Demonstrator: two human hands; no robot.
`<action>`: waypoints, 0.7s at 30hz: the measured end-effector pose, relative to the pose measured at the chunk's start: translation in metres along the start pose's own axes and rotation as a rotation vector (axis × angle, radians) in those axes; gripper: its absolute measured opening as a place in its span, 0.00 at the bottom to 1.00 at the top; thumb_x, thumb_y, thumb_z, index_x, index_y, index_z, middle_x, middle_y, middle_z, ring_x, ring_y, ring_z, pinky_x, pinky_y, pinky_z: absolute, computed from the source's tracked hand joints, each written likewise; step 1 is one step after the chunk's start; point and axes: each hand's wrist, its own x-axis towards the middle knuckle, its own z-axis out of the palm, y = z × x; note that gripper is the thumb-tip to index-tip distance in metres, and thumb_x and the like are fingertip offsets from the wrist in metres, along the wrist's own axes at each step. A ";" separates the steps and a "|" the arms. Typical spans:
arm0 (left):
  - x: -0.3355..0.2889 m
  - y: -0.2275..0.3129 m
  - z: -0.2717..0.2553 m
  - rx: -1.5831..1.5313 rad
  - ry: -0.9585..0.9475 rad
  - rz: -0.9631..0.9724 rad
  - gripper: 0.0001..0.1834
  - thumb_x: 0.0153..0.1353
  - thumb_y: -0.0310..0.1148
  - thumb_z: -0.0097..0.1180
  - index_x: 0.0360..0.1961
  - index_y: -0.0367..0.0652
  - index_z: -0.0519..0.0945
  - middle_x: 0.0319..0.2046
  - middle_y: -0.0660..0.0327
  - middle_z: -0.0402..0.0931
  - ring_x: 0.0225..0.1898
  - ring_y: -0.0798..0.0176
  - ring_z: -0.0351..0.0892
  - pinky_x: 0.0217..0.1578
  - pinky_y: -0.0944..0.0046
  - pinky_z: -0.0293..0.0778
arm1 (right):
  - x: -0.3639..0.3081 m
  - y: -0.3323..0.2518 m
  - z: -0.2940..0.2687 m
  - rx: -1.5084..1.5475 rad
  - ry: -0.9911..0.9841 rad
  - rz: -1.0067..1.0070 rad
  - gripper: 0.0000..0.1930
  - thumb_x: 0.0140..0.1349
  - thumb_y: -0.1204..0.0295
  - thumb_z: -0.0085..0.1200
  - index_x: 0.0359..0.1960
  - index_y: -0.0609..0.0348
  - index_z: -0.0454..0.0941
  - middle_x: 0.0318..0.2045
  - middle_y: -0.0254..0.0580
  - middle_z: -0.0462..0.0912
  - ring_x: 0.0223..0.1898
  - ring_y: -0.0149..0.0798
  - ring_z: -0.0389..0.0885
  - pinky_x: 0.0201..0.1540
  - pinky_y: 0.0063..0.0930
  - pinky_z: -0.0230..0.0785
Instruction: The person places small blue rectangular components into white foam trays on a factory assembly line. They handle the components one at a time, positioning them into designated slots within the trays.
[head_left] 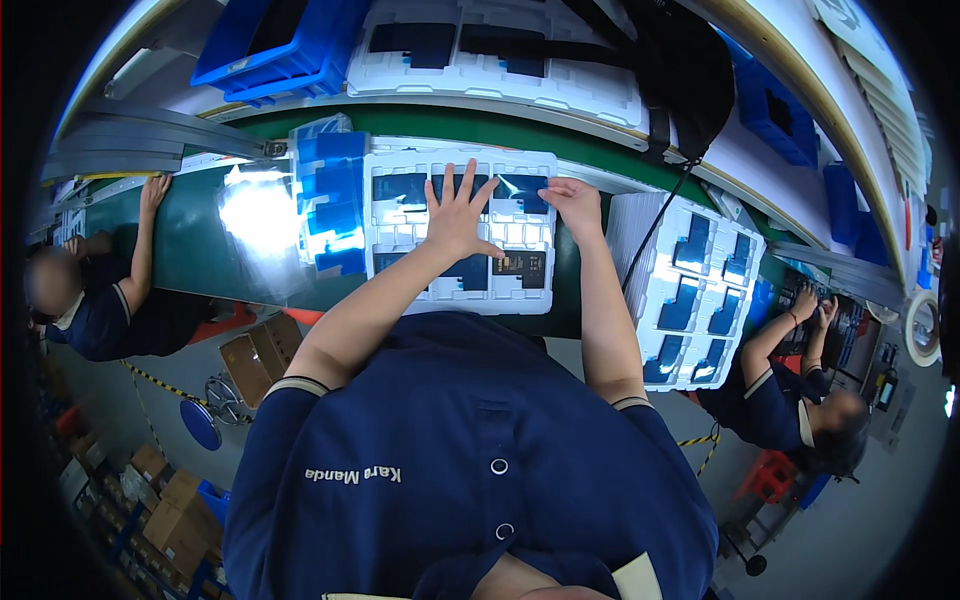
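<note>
In front of me on the green bench lies a white moulded tray (400, 233) with several compartments holding flat dark rectangular pieces. My left hand (458, 222) rests palm down over the tray's middle, fingers spread, partly covering the pieces beneath. At the tray's upper right, my right hand (574, 207) pinches thumb and forefinger together by the right edge of a shiny dark piece (520, 193). Whatever is between those fingertips is too small to make out. The lower right compartment holds a black piece (518, 265) with fine markings, its surface less glossy than the others.
Left of the tray lie blue film sheets (333, 190) and glaring clear plastic (262, 225). A stack of white trays (685, 290) stands on the right, a dark cable nearby. Beyond are another white tray (450, 80) and a blue bin (285, 50). Co-workers sit on both sides.
</note>
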 end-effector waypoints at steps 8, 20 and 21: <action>-0.002 0.000 0.001 0.013 0.015 0.039 0.60 0.25 0.62 0.71 0.65 0.68 0.58 0.69 0.47 0.34 0.68 0.34 0.30 0.59 0.27 0.33 | -0.001 -0.005 0.001 -0.034 0.004 -0.007 0.14 0.44 0.77 0.66 0.35 0.66 0.81 0.28 0.42 0.83 0.29 0.28 0.80 0.33 0.18 0.72; -0.042 -0.038 -0.005 -0.032 0.397 0.088 0.43 0.46 0.59 0.60 0.62 0.53 0.63 0.66 0.47 0.46 0.67 0.37 0.40 0.61 0.32 0.39 | -0.046 -0.026 0.028 -0.386 0.387 -0.441 0.33 0.45 0.75 0.64 0.56 0.60 0.66 0.42 0.46 0.70 0.31 0.35 0.72 0.32 0.26 0.69; -0.056 -0.050 -0.010 -0.029 0.477 -0.006 0.39 0.50 0.57 0.58 0.59 0.48 0.65 0.64 0.47 0.50 0.66 0.38 0.44 0.61 0.35 0.40 | -0.051 -0.018 0.032 -0.395 0.417 -0.450 0.32 0.46 0.75 0.63 0.56 0.62 0.65 0.43 0.48 0.70 0.37 0.40 0.72 0.38 0.30 0.69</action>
